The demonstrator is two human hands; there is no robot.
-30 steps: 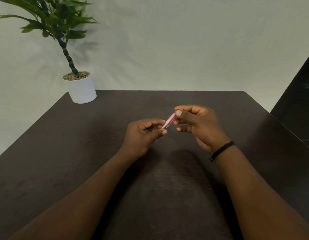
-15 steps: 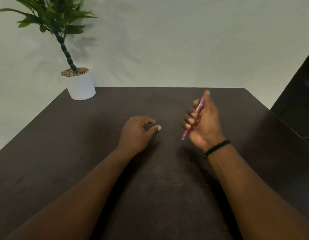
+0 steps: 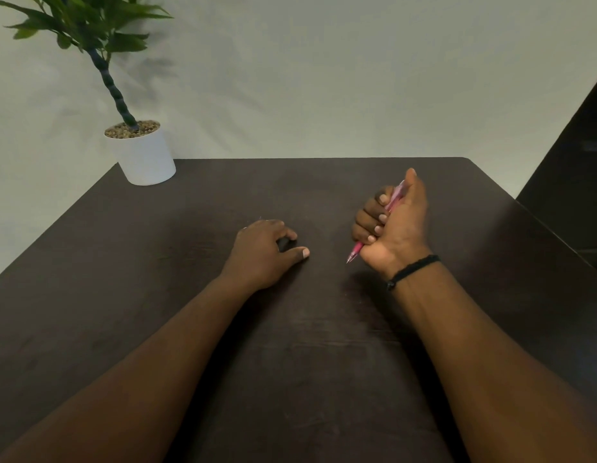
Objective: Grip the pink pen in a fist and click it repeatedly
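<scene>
Little is changed since half a second ago: the pink pen point(image 3: 389, 213) is kept fisted in the right hand point(image 3: 395, 228), tip pointing down. The left hand point(image 3: 262, 253) is rested loosely curled on the table point(image 3: 190, 295), nothing held in its grip.

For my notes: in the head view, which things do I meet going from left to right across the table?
White plant pot → left hand → pink pen → right hand → black wristband.

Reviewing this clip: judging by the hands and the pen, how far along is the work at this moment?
Done: the pink pen sits wholly in the right hand, fingers curled round it, tip pointing down, thumb at its top end. In hand: that fist grip above the dark table. The left hand rests loosely curled on the table, holding nothing. Left: the tip touches nothing yet.
</scene>
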